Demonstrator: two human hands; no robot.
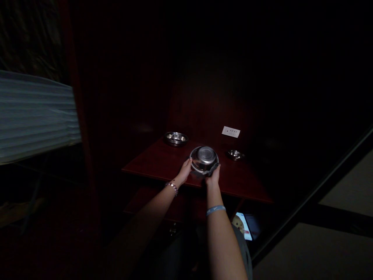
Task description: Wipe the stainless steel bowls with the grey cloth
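Observation:
A shiny stainless steel bowl is between my hands, bottom facing up, over the front part of the dark red desk. My left hand grips its rim on the left, thumb against the side. My right hand holds the rim at the lower right, fingers partly hidden. A crinkled grey strip shows along the rim by my right hand; I cannot tell what it is. Behind to the left stands a wider steel bowl, and to the right a smaller steel bowl, both upright.
A white wall socket is on the panel behind the desk. Below the desk's right side lies a lit phone. A pale ribbed sheet hangs at the left, beyond the dark side panel. Much of the surroundings is too dark to make out.

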